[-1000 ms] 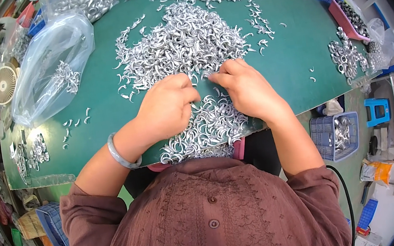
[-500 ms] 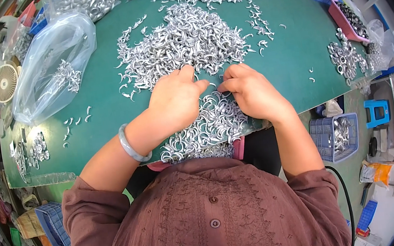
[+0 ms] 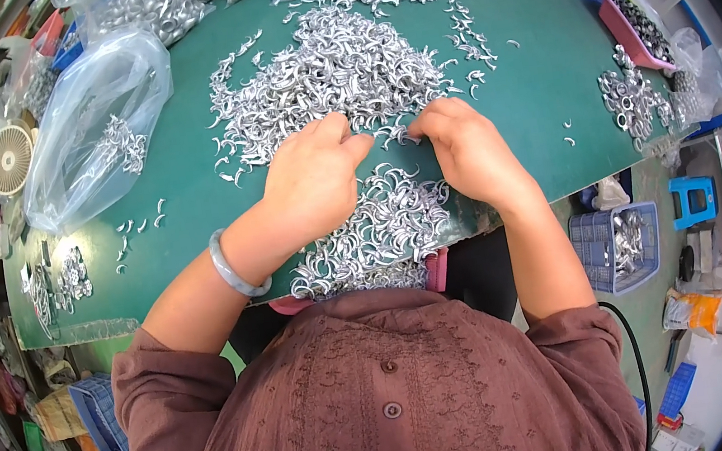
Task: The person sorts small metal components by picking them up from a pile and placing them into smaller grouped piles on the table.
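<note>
Main heap (image 3: 332, 74): small curved silver metal pieces, piled on a green table (image 3: 542, 142); landmark for this entry.

Left hand (image 3: 314, 181): at the heap's near edge, left of its middle; fingers bent, index and thumb toward the pieces. Whether anything is pinched — cannot tell.

Right hand (image 3: 475, 156): at the heap's near right corner; thumb and index drawn close together beside a few loose pieces (image 3: 395, 133). A firm pinch cannot be confirmed.

Loose pieces: just off the heap's near edge, in the gap between the hands; leftward of the right fingertips, which are the nearer. Crescent-shaped, lying at mixed angles — no shared long axis.

Smaller pile (image 3: 388, 222): same kind of piece, nearer the body than the heap, parted from it by a strip of bare green; below and between both hands.

Clear plastic bag (image 3: 55, 188): left of the heap, some pieces inside.
</note>
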The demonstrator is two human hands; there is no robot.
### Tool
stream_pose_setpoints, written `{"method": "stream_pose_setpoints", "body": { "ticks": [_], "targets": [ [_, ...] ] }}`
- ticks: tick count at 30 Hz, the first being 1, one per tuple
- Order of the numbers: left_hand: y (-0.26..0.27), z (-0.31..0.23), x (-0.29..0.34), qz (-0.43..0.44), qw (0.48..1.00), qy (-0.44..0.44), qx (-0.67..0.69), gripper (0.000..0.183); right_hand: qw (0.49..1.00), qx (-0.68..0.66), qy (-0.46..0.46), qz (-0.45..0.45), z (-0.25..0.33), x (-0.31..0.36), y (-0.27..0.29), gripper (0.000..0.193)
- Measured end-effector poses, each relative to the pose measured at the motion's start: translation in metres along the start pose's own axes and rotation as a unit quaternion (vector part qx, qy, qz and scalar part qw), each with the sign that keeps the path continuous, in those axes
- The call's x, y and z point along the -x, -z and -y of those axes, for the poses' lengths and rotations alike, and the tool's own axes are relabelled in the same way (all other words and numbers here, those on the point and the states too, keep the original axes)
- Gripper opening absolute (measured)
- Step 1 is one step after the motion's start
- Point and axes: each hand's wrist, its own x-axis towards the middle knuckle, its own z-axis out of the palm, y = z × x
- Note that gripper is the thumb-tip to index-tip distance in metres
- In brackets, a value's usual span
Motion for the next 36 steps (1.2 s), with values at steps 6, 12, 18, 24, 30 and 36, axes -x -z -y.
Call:
{"method": "stream_pose_setpoints", "body": {
  "ticks": [6, 12, 18, 24, 30, 36],
  "targets": [
    [-0.009, -0.003, -0.010, 0.029, 0.998, -0.002, -0.060, 0.036, 1.000, 0.029, -0.010, -0.001, 0.004, 0.001, -0.002, 0.028],
    [-0.004, -0.002, -0.009, 0.065, 0.997, 0.007, -0.037, 0.033, 1.000, 0.002, -0.006, 0.021, -0.006, 0.005, 0.004, 0.028],
    [0.002, -0.001, -0.003, 0.067, 0.998, -0.003, 0.000, 0.033, 1.000, -0.011, -0.009, -0.007, -0.001, 0.004, 0.001, 0.024],
    [-0.003, -0.004, -0.009, 0.039, 0.999, -0.002, -0.031, 0.037, 0.997, -0.046, 0.004, 0.062, -0.005, 0.003, 0.007, 0.031],
    [-0.008, -0.010, -0.019, 0.101, 0.990, 0.012, -0.093, 0.037, 0.998, 0.035, -0.039, 0.034, -0.003, -0.004, -0.002, 0.036],
    [0.005, -0.011, 0.002, 0.121, 0.992, 0.001, -0.026, 0.038, 0.995, -0.052, 0.015, 0.088, -0.001, 0.009, 0.010, 0.033]
  ]
}}
